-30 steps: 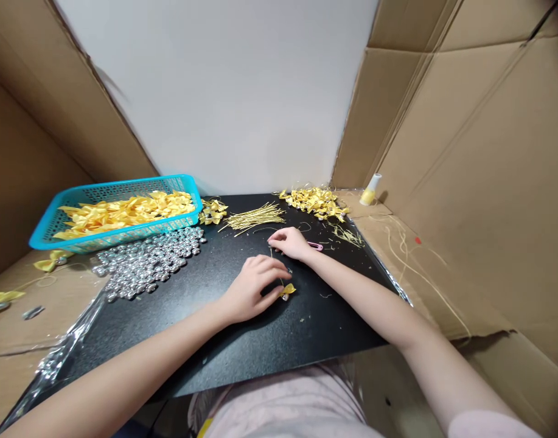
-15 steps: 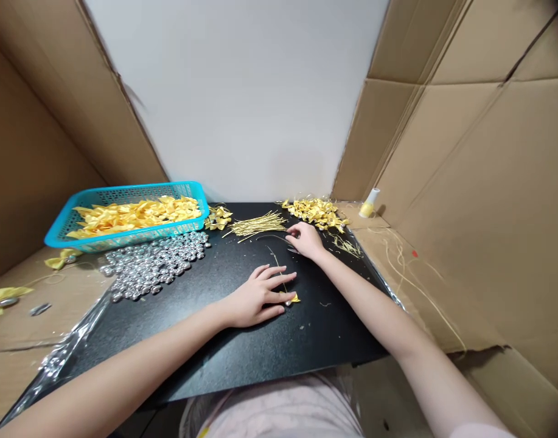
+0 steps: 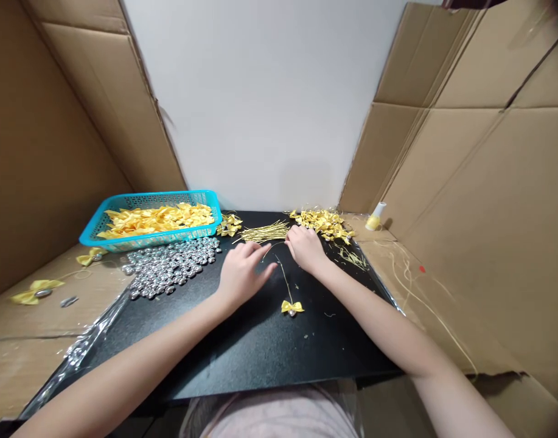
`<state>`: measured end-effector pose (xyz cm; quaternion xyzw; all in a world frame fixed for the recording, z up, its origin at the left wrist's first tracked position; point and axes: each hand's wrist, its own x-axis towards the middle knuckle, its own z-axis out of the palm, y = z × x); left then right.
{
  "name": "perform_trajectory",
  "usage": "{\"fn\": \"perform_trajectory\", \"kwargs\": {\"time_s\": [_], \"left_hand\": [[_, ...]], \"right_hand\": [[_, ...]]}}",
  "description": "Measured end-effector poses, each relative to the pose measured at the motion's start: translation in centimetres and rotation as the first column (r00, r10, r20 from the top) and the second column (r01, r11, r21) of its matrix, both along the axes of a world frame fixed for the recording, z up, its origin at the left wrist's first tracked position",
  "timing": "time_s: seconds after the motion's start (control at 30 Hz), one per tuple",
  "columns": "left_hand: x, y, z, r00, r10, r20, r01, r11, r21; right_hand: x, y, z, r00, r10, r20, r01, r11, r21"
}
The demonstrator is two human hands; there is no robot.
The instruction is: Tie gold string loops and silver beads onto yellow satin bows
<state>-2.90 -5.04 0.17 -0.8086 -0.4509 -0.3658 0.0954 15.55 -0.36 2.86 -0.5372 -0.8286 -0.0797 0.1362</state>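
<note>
My right hand (image 3: pixel 306 249) is closed in a pinch on a thin yellow cord (image 3: pixel 275 244), which curves out to the left. Beside the cord's free end is my left hand (image 3: pixel 246 274), its thumb and index finger apart with nothing gripped between them. Just behind both hands lies a bundle of yellow cords (image 3: pixel 265 232). Nearer to me, a yellow bow (image 3: pixel 292 307) with a shiny silver bead rests on the black table (image 3: pixel 242 353), a thin cord running up from it.
A blue basket (image 3: pixel 94 234) of yellow bows stands at back left, with a heap of silver beads (image 3: pixel 173 267) before it. Finished-looking bows (image 3: pixel 324 224) pile up at back right, near cord scraps (image 3: pixel 353 258) and a thread spool (image 3: pixel 375 217). Cardboard walls (image 3: pixel 465 213) flank the table.
My left hand has lifted off the bow and moved up and left, uncovering it. My right hand now holds a curved cord. The camera view has shifted slightly.
</note>
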Motion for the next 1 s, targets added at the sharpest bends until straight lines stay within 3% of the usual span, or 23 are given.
{"fn": "perform_trajectory", "kwargs": {"time_s": [0.07, 0.17, 0.27, 0.37, 0.43, 0.53, 0.6, 0.67, 0.8, 0.9, 0.93, 1.0], "left_hand": [[-0.5, 0.5, 1.0, 0.998, 0.062, -0.022, -0.063, 0.997, -0.041], [-0.9, 0.2, 2.3, 0.999, 0.028, -0.044, -0.035, 0.987, -0.158], [-1.2, -1.1, 3.3, 0.999, -0.026, 0.03, 0.033, 0.965, -0.259], [-1.3, -3.0, 4.0, 0.978, -0.042, 0.204, 0.117, 0.922, -0.369], [-1.3, -4.3, 4.2, 0.932, 0.006, 0.363, 0.188, 0.846, -0.498], [-1.2, -5.8, 4.0, 0.805, 0.112, 0.582, 0.399, 0.623, -0.672], [-1.0, -6.5, 3.6, 0.692, 0.179, 0.699, 0.563, 0.471, -0.679], [-0.6, -7.1, 3.2, 0.57, 0.254, 0.781, 0.687, 0.374, -0.623], [0.5, -8.3, 3.2, 0.366, 0.38, 0.85, 0.846, 0.244, -0.473], [1.2, -8.9, 3.5, 0.258, 0.442, 0.859, 0.921, 0.157, -0.357], [1.3, -9.0, 3.6, 0.239, 0.453, 0.859, 0.931, 0.145, -0.336], [1.5, -8.9, 3.7, 0.222, 0.457, 0.861, 0.926, 0.178, -0.334]], "right_hand": [[-0.3, -1.7, 1.0, 0.997, 0.032, 0.076, -0.04, 0.994, 0.103], [-0.6, -3.6, 2.0, 0.991, 0.046, 0.125, -0.066, 0.984, 0.163], [-0.8, -5.3, 2.5, 0.989, 0.052, 0.141, -0.068, 0.992, 0.11], [-0.9, -7.2, 2.6, 0.984, 0.054, 0.167, -0.059, 0.998, 0.027], [-0.8, -8.5, 2.6, 0.985, 0.044, 0.166, -0.038, 0.999, -0.039], [-0.3, -10.0, 2.7, 0.997, 0.039, 0.064, -0.027, 0.985, -0.172], [0.4, -10.7, 2.8, 0.995, 0.049, -0.089, -0.07, 0.965, -0.253], [1.2, -11.4, 2.8, 0.965, 0.052, -0.259, -0.132, 0.944, -0.301], [2.7, -12.6, 2.8, 0.874, 0.016, -0.486, -0.236, 0.888, -0.395], [4.1, -12.1, 2.3, 0.833, 0.017, -0.553, -0.319, 0.832, -0.455], [4.6, -11.5, 1.9, 0.838, 0.015, -0.545, -0.308, 0.837, -0.451], [6.0, -9.5, 1.0, 0.88, -0.051, -0.472, -0.142, 0.92, -0.364]]}}
